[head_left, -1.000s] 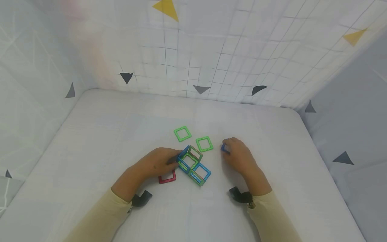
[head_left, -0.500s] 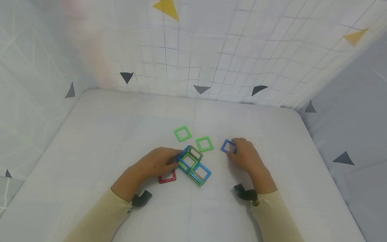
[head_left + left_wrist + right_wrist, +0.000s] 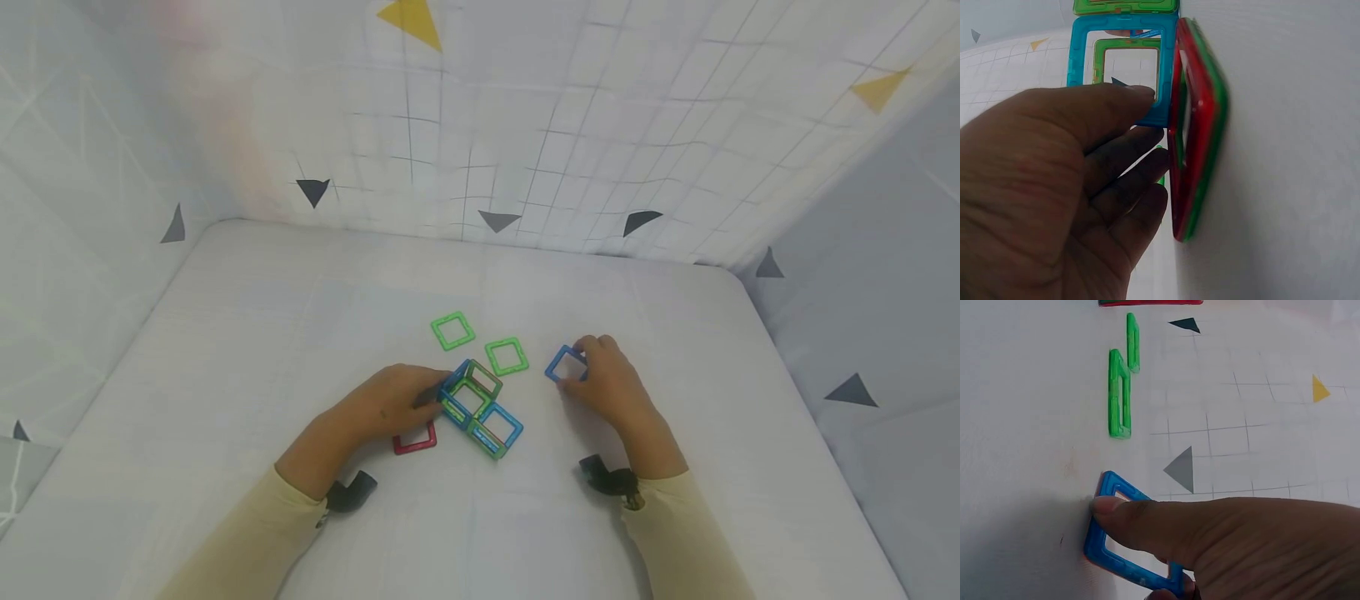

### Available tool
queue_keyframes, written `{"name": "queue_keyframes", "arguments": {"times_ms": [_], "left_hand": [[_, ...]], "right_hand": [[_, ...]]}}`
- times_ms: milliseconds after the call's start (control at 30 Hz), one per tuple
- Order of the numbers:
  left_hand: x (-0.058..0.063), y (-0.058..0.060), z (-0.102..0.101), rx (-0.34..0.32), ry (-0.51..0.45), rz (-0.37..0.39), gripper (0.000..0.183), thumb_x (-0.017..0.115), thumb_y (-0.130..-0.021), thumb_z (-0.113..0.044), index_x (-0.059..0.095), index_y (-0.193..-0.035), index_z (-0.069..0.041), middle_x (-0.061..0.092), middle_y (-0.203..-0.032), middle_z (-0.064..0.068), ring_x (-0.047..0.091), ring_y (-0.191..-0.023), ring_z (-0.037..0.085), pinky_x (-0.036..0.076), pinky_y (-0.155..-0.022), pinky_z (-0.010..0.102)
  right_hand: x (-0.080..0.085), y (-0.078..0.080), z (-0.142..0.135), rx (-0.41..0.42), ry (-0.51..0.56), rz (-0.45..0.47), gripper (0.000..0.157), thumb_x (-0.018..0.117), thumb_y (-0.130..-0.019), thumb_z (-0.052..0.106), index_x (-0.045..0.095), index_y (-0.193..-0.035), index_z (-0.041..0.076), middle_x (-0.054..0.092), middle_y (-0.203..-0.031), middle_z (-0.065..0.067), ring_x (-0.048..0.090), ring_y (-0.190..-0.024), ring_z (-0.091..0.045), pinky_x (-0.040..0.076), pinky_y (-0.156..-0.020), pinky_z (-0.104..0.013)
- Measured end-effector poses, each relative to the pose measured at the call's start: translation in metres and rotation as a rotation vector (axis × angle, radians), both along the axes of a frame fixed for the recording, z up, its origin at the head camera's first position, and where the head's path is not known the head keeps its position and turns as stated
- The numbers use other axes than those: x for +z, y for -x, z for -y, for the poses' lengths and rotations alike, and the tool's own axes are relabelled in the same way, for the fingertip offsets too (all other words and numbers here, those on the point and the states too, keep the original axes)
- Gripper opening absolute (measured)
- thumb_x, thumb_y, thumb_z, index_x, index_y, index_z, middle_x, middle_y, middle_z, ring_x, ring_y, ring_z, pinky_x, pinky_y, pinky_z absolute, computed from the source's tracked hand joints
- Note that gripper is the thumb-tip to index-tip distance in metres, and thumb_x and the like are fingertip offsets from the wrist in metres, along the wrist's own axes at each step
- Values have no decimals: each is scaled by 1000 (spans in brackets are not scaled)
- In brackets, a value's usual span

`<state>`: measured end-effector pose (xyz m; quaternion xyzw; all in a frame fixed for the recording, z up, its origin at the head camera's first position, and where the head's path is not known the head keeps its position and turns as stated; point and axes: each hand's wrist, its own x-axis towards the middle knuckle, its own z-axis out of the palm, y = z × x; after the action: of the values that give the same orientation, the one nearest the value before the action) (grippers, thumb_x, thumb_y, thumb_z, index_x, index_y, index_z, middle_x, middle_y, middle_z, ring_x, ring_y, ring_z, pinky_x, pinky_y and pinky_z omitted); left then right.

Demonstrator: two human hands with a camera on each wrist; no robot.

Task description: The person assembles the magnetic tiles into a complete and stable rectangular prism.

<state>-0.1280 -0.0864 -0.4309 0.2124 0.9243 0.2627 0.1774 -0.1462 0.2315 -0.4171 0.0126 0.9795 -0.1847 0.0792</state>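
Observation:
My left hand (image 3: 390, 400) holds the left side of a small structure of blue and green square magnetic tiles (image 3: 474, 421). In the left wrist view its thumb lies on an upright blue tile (image 3: 1077, 53), the other fingers behind it. A red square tile (image 3: 416, 447) lies partly under this hand; up close, the red tile (image 3: 1200, 137) shows a green layer against it. Over to the right, my right hand (image 3: 611, 383) pinches a single blue square tile (image 3: 556, 359). The right wrist view shows the thumb across this blue tile (image 3: 1125, 567), with fingertips at its lower corner.
Two loose green square tiles, a farther one (image 3: 439, 337) and a nearer one (image 3: 492, 360), lie flat beyond the structure. The white cloth-covered table (image 3: 337, 292) meets patterned fabric walls at the back and sides. A black device (image 3: 611, 479) sits at each wrist.
My right hand has shifted slightly right and its grip has moved to the tile's right side, exposing more of the blue tile. The left hand and structure stay put.

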Motion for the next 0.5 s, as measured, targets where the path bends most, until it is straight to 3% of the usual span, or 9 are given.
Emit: {"name": "queue_keyframes", "arguments": {"times_ms": [233,367,500], "left_hand": [[-1,0,0,-1,0,-4,56,72,-91,-26,55,-144,-20,65,-129,-8,55,-103,11,52,-100,35],[-1,1,0,1,3,-2,56,72,-91,-26,55,-144,-20,65,-130,-8,55,-104,11,52,-100,36],[-1,1,0,6,4,8,56,72,-92,-26,54,-144,-20,64,-130,-8,55,-105,11,52,-101,36]], "right_hand": [[12,-3,-4,126,-3,77,32,71,-90,12,63,-119,1,66,-106,-13,60,-93,-28,55,-85,-46],[21,-7,-6,172,-23,97,30,69,-92,10,66,-120,2,68,-112,-13,62,-98,-28,54,-91,-49],[27,-9,-5,188,-28,106,29,68,-93,14,68,-120,4,70,-107,-10,62,-94,-25,56,-89,-47]]}}
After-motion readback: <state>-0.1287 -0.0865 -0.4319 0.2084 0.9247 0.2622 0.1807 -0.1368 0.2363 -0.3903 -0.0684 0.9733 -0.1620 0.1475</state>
